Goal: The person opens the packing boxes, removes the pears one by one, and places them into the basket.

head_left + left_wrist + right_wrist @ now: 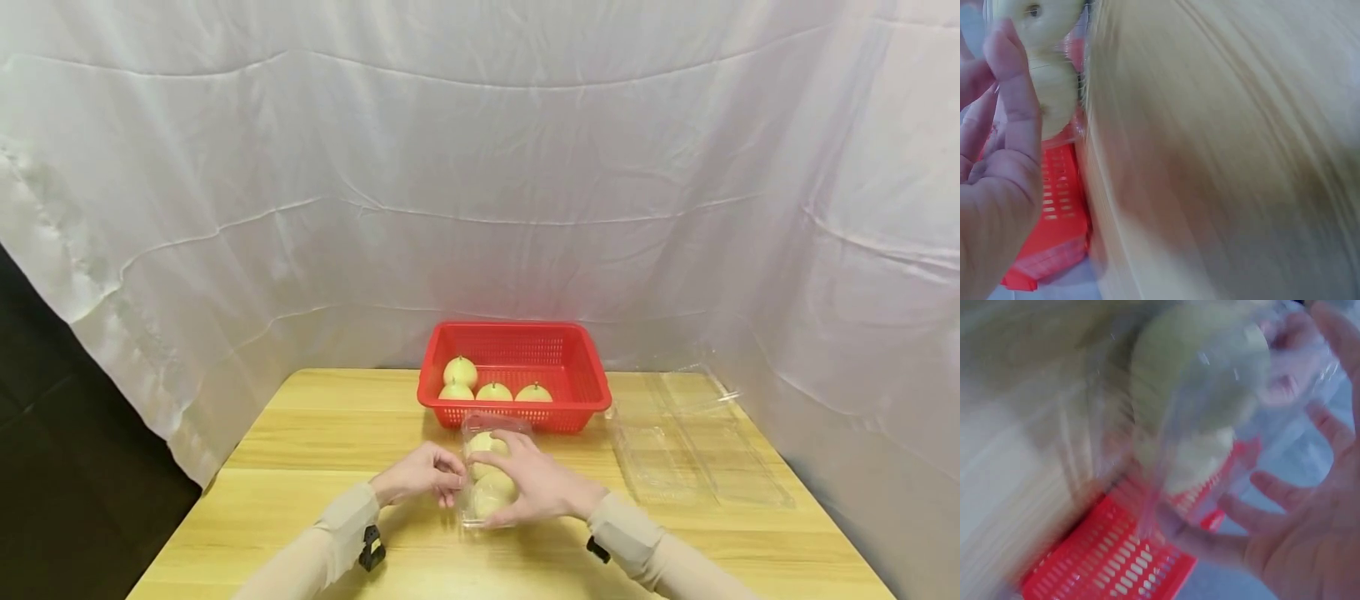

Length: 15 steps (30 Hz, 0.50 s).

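Note:
A clear plastic clamshell box point(467, 518) lies on the table in front of the basket, with round pale-yellow pears point(491, 496) inside, two of them visible. At its left edge my left hand point(423, 477) pinches the plastic between thumb and fingers; in the left wrist view that hand point(1007, 131) is beside the box's side. My right hand point(543, 483) spreads over the right side and top of the box, thumb at the near end. The right wrist view is blurred, but its fingers point(1285, 494) are apart and loosely bent round the plastic.
Behind the box stands a red perforated basket point(588, 383) with several pears point(461, 372) along its left and front sides. Clear plastic boxes point(693, 450) lie unfolded at the table's right. A pale curtain point(525, 167) hangs behind the wooden table point(322, 425).

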Each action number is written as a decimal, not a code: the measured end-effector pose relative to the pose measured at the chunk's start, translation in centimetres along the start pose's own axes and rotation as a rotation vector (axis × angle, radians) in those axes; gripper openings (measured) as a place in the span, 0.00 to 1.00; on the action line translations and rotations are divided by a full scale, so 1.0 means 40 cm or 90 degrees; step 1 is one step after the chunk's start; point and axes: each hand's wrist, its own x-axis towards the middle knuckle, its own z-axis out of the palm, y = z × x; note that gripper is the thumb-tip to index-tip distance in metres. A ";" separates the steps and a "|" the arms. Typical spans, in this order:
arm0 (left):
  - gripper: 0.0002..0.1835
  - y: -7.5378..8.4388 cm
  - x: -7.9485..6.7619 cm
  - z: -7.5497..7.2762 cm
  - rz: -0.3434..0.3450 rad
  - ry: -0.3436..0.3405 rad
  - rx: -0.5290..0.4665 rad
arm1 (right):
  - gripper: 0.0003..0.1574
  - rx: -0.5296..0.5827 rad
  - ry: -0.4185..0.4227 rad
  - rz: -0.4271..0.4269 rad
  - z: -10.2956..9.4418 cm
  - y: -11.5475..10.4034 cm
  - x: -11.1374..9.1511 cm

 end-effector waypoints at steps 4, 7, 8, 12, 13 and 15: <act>0.09 0.000 0.000 -0.005 -0.004 -0.003 -0.014 | 0.51 0.055 -0.007 -0.029 -0.030 0.015 -0.007; 0.10 0.002 -0.001 -0.006 -0.011 -0.003 -0.020 | 0.47 0.093 -0.009 -0.020 -0.045 0.021 -0.014; 0.10 0.003 -0.001 -0.005 -0.012 -0.004 -0.020 | 0.44 0.113 -0.007 -0.013 -0.048 0.022 -0.016; 0.11 0.006 -0.001 -0.002 -0.014 -0.005 -0.017 | 0.26 0.174 0.046 0.026 -0.064 0.021 -0.020; 0.11 0.007 -0.001 -0.002 -0.015 -0.005 -0.017 | 0.22 0.186 0.064 0.034 -0.070 0.018 -0.021; 0.11 0.008 -0.001 -0.001 -0.016 -0.004 -0.020 | 0.17 0.194 0.099 0.044 -0.082 0.014 -0.022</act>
